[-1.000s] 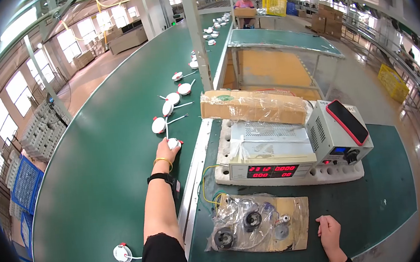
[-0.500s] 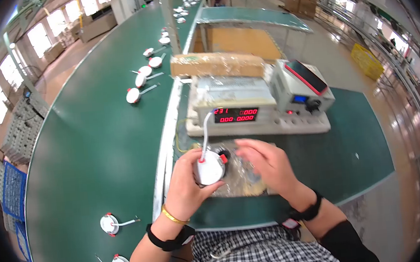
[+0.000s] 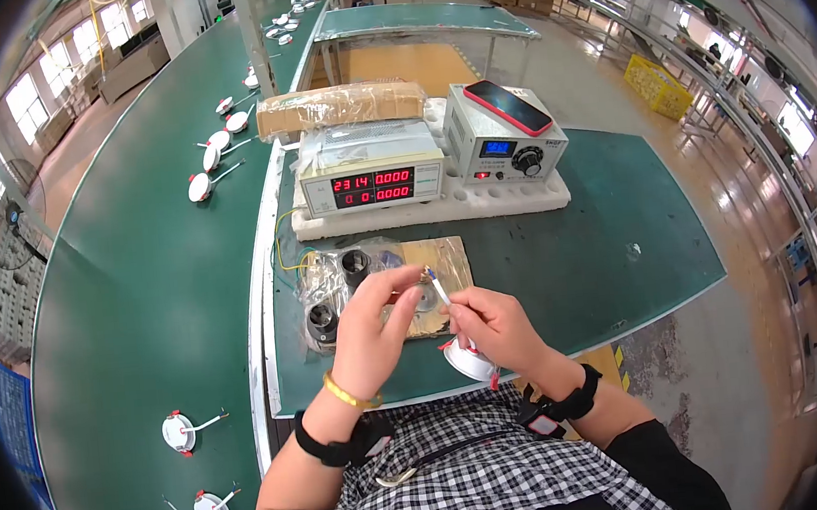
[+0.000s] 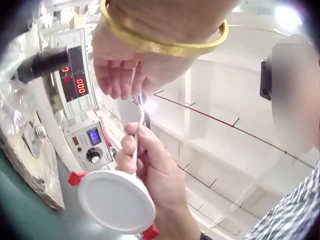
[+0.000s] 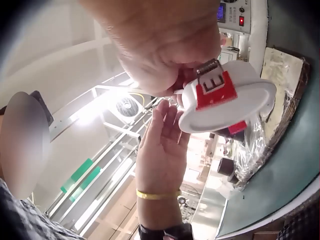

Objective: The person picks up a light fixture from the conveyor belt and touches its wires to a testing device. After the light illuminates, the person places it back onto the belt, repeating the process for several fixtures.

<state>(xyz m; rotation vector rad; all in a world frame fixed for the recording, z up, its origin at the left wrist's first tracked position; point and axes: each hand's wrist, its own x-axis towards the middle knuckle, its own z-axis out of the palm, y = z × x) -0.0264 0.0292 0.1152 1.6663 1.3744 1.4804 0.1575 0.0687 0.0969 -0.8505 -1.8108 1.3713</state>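
Observation:
My right hand grips the white cable of a round recessed downlight near its body. The lamp hangs below that hand, its white face and red spring clips showing in the left wrist view. The cable points up and away, with thin bare wire ends at its tip. My left hand is at that tip, index fingertip right by the wires, thumb apart from the index finger and fingers fairly straight. Beneath the hands lies a plastic-wrapped board with black round sockets.
A power meter with red digits and a grey supply unit stand behind the board on white foam. A phone lies on the unit. Along the left, a green conveyor carries several downlights.
My left hand picked a downlight off the conveyor and brought it over the board. The lamp has since passed to my right hand, and my left hand has moved to the cable tip.

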